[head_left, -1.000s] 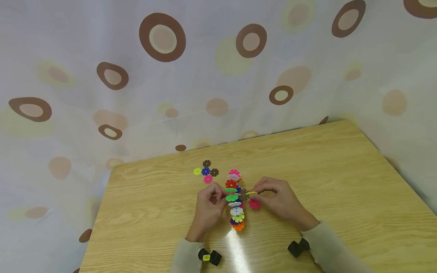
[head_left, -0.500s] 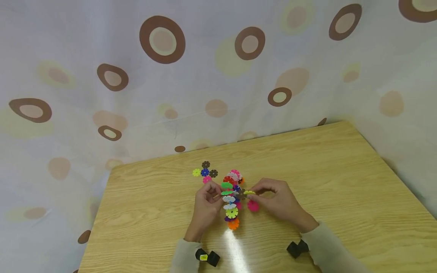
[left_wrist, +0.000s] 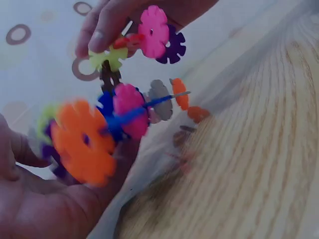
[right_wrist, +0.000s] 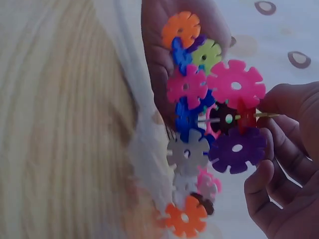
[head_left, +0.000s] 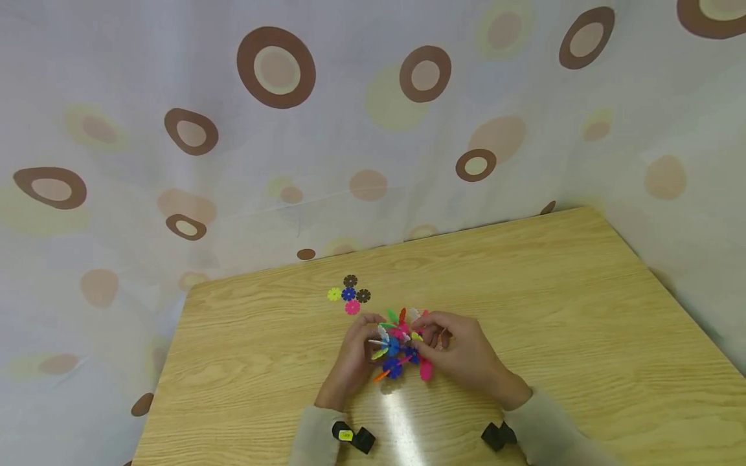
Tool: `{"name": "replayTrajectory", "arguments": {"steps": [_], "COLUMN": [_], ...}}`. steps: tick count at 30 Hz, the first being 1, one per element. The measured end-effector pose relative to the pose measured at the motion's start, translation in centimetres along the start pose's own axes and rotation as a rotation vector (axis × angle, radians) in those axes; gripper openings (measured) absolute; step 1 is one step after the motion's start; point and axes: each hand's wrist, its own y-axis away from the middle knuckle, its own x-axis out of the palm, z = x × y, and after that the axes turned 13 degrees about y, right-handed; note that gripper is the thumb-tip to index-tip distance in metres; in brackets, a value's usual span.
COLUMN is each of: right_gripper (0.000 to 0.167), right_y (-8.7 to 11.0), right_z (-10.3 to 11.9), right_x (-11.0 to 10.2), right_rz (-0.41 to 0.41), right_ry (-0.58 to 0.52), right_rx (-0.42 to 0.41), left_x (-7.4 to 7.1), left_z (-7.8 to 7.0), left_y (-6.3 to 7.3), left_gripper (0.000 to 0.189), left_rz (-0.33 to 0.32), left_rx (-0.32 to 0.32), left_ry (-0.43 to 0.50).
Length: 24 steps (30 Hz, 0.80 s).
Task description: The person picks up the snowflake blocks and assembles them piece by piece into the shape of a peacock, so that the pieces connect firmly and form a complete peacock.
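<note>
Between the hands is a build of slotted, flower-shaped plastic discs in many colours, joined edge to edge and raised off the table. My left hand holds it from the left; in the right wrist view the left palm and fingers lie behind the discs. With thumb and fingertips, my right hand pinches a yellow disc on the build's right side. A brown disc links that yellow disc to the blue middle. Pink and purple discs stand out near the right fingers. Parts of the left fingers are hidden behind the build.
A flat group of discs, blue in the middle with brown, yellow and pink around it, lies beyond the left hand. The wooden table meets a patterned cloth at its back edge. Black wrist cameras sit on both sleeves.
The build has turned from a lengthwise column, its discs now angled and seen from another side. My right hand has moved slightly left, closer to my left hand, keeping its pinch.
</note>
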Motion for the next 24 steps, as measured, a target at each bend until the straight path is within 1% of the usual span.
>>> {"name": "replayTrajectory", "arguments": {"steps": [2, 4, 7, 10, 13, 15, 17, 18, 20, 21, 22, 24], "right_gripper": [0.026, 0.026, 0.025, 0.025, 0.025, 0.024, 0.023, 0.021, 0.020, 0.019, 0.018, 0.015], "right_y": [0.0, 0.0, 0.0, -0.1, -0.3, -0.5, -0.6, -0.6, -0.7, -0.7, -0.7, -0.7], "right_z": [0.1, 0.3, 0.6, 1.1, 1.5, 1.7, 1.8, 1.9, 2.0, 2.0, 2.1, 2.1], "right_x": [0.5, 1.0, 1.7, 2.1, 2.5, 2.7, 2.9, 3.0, 3.1, 3.1, 3.1, 2.9], "right_rz": [-0.004, -0.015, -0.040, -0.067, -0.086, -0.094, -0.098, -0.098, -0.097, -0.094, -0.092, -0.088], "right_ry": [0.021, 0.046, 0.073, 0.095, 0.113, 0.119, 0.118, 0.115, 0.109, 0.105, 0.098, 0.086], "right_rx": [-0.013, -0.023, -0.035, -0.036, -0.023, -0.008, 0.004, 0.009, 0.021, 0.028, 0.037, 0.056], "left_x": [0.1, 0.1, 0.0, -0.1, -0.4, -1.1, -1.5, -2.0, -2.1, -1.9, -1.7, -1.9], "left_z": [0.0, 0.0, -0.3, -0.8, -1.2, -0.7, -0.7, -0.4, -0.7, -1.2, -1.7, -2.4], "left_y": [-0.2, -0.3, -0.3, -0.3, -0.9, -2.2, -3.1, -3.7, -3.8, -3.4, -3.0, -2.4], "left_gripper": [0.022, 0.033, 0.047, 0.054, 0.058, 0.060, 0.061, 0.062, 0.064, 0.065, 0.064, 0.060], "left_rz": [-0.009, -0.019, -0.007, 0.020, 0.052, 0.067, 0.075, 0.088, 0.104, 0.104, 0.103, 0.082], "left_rx": [-0.015, -0.025, -0.019, 0.015, 0.102, 0.176, 0.224, 0.254, 0.255, 0.258, 0.274, 0.310], "left_ry": [0.010, -0.006, -0.102, -0.281, -0.502, -0.629, -0.712, -0.753, -0.757, -0.757, -0.759, -0.732]}}
